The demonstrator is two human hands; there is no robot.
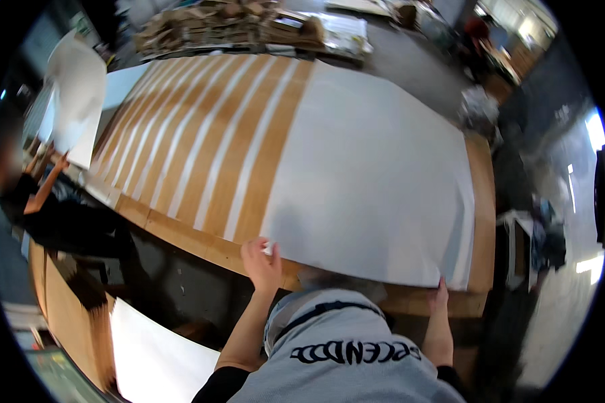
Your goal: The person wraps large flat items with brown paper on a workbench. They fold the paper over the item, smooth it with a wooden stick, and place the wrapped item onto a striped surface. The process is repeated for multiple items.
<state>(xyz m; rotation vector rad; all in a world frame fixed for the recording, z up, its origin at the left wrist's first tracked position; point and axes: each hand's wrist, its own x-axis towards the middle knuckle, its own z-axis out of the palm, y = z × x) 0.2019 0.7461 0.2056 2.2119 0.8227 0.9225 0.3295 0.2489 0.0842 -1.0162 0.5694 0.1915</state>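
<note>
White, broad, smooth sheet of paper or thin card (376,168), spread over the right part of a tan, board-like work surface (482,215), near edge toward the wearer. Probably light for such an area, floppy across the long span, easily creased, slippery on account of the faint sheen; soft buckle visible at the near right corner. Best held by the near edge at two points well apart, thumb above and fingers flat beneath, without a hard squeeze. Bare right hand (439,294) at the near edge close to the right corner, apparently pinching it, thumb side up, other fingers mostly hidden. Bare left hand (259,260) at the near left corner, fingers bent inward, small white bit by the thumb; sheet corner or loose scrap, firm hold or light touch, not clear from this view. To the left, long alternating brown and white bands (228,141), flat, straight-edged, matt brown against paler white, narrowing toward the far left. Near left, stiff-looking white rectangular sheet (158,356) beside brown, layered cardboard stack (70,316). Far left, in a dark-sleeved co-worker's hands (60,161), big white curling sheet (77,101), bowed, so likely flexible. Far side, rough heap of flattened brown cardboard (208,28), ragged edges.
</note>
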